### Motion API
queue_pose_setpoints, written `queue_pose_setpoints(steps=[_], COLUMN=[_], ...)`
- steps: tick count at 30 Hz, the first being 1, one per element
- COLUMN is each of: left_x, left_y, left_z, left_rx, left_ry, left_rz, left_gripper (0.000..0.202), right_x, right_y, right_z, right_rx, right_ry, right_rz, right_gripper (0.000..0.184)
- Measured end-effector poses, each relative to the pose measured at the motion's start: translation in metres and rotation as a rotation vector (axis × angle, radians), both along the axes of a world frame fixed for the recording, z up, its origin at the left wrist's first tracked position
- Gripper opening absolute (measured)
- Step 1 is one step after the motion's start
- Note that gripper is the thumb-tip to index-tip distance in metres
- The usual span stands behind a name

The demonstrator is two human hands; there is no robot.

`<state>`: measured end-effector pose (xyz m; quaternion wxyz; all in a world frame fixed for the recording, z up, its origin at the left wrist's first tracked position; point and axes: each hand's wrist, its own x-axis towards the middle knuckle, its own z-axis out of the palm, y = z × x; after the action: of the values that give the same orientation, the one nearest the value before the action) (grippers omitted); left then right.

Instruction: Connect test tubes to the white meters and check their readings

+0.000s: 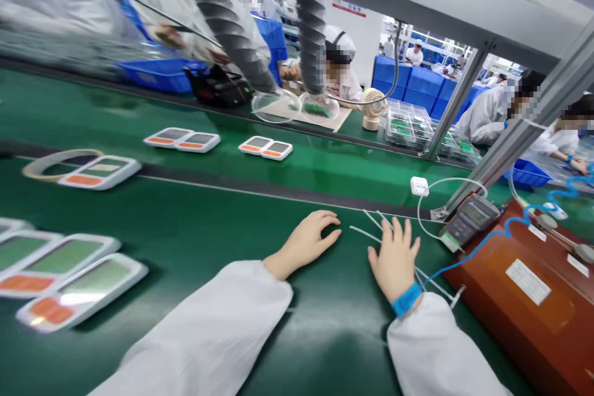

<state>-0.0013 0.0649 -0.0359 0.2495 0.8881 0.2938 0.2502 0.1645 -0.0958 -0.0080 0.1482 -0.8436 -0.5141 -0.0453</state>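
Observation:
My left hand (310, 239) rests on the green mat (223, 223) with its fingers loosely curled and nothing in it. My right hand (395, 257) lies flat beside it, fingers spread, over thin white wires (366, 234). A blue wrist strap (406, 299) circles my right wrist, and its blue coiled cord runs off to the right. Both arms wear white sleeves.
Several white devices with green screens and orange pads (81, 291) lie at the left, more (265, 148) on the belt beyond. A brown fixture box (533, 297) and a handheld meter (468, 218) sit at the right. Other people in white work across the line.

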Motion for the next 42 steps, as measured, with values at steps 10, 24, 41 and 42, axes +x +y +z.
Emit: queue_pose_setpoints(steps=[10, 24, 41, 42], left_x=[-0.056, -0.236, 0.040, 0.044], left_y=[-0.020, -0.040, -0.054, -0.059], left_z=[0.050, 0.005, 0.038, 0.035], left_rx=[0.085, 0.345, -1.329, -1.412], left_ry=[-0.070, 0.513, -1.108, -1.110], left_rz=[0.173, 0.829, 0.167, 0.172], left_gripper=[0.042, 0.072, 0.055, 0.054], right_x=[0.011, 0.012, -0.011, -0.004], right_y=[-0.031, -0.048, 0.014, 0.006], right_z=[0.017, 0.018, -0.014, -0.015], right_rx=[-0.210, -0.180, 0.120, 0.143], right_ry=[0.274, 0.141, 0.186, 0.205], right_rz=[0.409, 0.336, 0.288, 0.265], right_gripper=[0.054, 0.035, 0.016, 0.018])
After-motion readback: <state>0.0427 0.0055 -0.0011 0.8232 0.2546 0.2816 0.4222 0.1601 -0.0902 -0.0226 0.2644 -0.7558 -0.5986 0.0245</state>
